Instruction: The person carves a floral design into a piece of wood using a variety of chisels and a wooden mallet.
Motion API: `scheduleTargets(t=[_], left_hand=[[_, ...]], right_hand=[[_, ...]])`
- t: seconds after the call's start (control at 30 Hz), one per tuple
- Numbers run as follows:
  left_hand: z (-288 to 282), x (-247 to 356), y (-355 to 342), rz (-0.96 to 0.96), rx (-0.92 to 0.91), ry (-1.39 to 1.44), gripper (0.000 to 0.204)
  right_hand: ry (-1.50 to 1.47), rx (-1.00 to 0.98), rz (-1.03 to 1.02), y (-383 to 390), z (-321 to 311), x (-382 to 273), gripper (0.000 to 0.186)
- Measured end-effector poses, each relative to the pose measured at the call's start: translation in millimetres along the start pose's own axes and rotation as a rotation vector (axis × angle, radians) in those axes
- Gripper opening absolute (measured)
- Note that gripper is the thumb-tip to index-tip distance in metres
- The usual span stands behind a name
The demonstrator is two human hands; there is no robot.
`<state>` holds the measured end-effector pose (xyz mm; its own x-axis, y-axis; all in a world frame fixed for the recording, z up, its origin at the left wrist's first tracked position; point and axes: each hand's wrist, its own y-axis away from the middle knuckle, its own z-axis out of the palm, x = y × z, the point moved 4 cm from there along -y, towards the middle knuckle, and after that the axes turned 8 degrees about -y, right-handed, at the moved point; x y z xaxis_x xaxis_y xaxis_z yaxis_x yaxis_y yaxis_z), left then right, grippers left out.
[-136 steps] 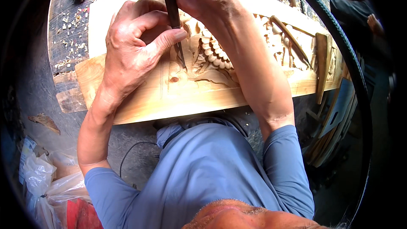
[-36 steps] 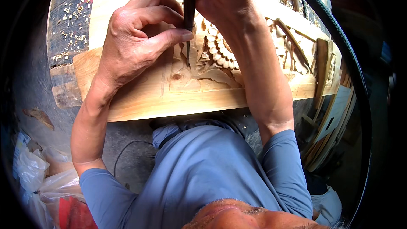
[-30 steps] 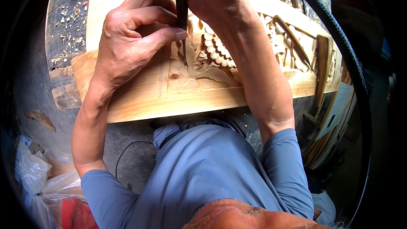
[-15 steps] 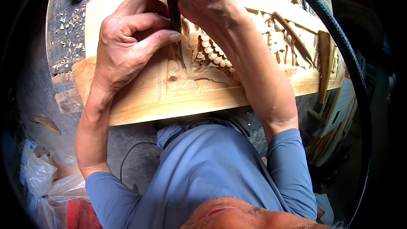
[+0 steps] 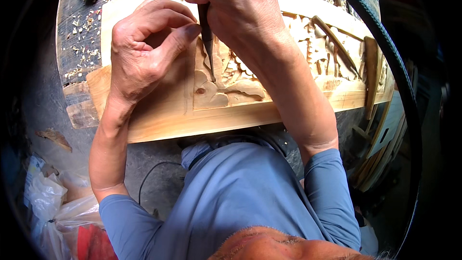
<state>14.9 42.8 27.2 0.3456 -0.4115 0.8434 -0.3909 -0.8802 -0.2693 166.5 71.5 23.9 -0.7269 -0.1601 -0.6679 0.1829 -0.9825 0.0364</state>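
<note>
Dark counter [image 5: 67, 24] takes the upper part of frame. On it is the board [image 5: 159, 123], long axis L to R, w/ carved relief from centre to right.

Clear bag [image 5: 48, 197] is at lower left, tied; its contents can't be told. Red thing [image 5: 94, 244] is at the bag's lower right, inside or behind, not clear.

R hand [image 5: 240, 5], top centre, is closed around the chisel. L hand [image 5: 139, 53], upper left, has thumb and fingers bent, tips at the chisel's left side; touching or w/ small gap, I can't tell.

Thick handle [image 5: 370, 72] crosses the board's right end; thin tool [image 5: 335, 40] lies diag. on the carving.

Chisel [image 5: 206, 25] is upper centre, long axis top to bottom, slightly tilted, tip on the relief. It lies right of L hand, within R hand, so R is nearer.

Smallest: chips [image 5: 79, 60], upper left.
</note>
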Motion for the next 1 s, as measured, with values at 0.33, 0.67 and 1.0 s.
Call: scheduleTargets(t=[0.33, 0.67, 1.0], left_hand=[[-3.3, -4.2, 0.2, -0.007, 0.005, 0.042, 0.005], [-4.1, -5.0, 2.8, -0.012, 0.023, 0.009, 0.006], [-3.0, -1.1, 5.2, -0.018, 0.099, -0.019, 0.009]], right_hand=[[-0.061, 0.004, -0.223, -27.6, -22.4, -88.8, 0.034], [-0.068, -0.043, -0.292, -29.0, -17.7, -117.2, 0.034], [-0.011, -0.216, -0.286, 92.0, 35.0, -162.8, 0.039]])
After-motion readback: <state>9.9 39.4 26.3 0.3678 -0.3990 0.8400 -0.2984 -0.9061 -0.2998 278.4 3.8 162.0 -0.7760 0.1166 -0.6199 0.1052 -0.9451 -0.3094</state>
